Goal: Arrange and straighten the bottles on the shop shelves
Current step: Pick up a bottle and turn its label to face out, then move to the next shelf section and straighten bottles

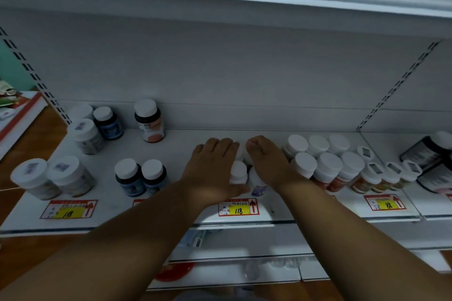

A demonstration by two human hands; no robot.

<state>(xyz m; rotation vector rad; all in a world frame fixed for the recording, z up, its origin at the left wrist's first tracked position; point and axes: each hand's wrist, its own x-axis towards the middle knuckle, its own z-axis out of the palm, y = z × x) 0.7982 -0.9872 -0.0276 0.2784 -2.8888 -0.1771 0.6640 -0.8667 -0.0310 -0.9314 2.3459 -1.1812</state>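
White-capped bottles (238, 171) on the shelf (186, 139): my left grip (215, 166) and right grip (265, 162) both curl around them.

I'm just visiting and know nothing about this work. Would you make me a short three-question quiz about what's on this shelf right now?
1. True or false: both hands are on the white-capped bottles in the middle of the shelf.
2. What number is on the yellow price tag just below the hands? A) 88 B) 118 C) 55
3. Fill in: the lone bottle with the peach label stands at the ___ of the shelf.

Key
1. True: the left hand and right hand flank and touch that small cluster.
2. B.
3. Back, near the rear panel, left of the hands.
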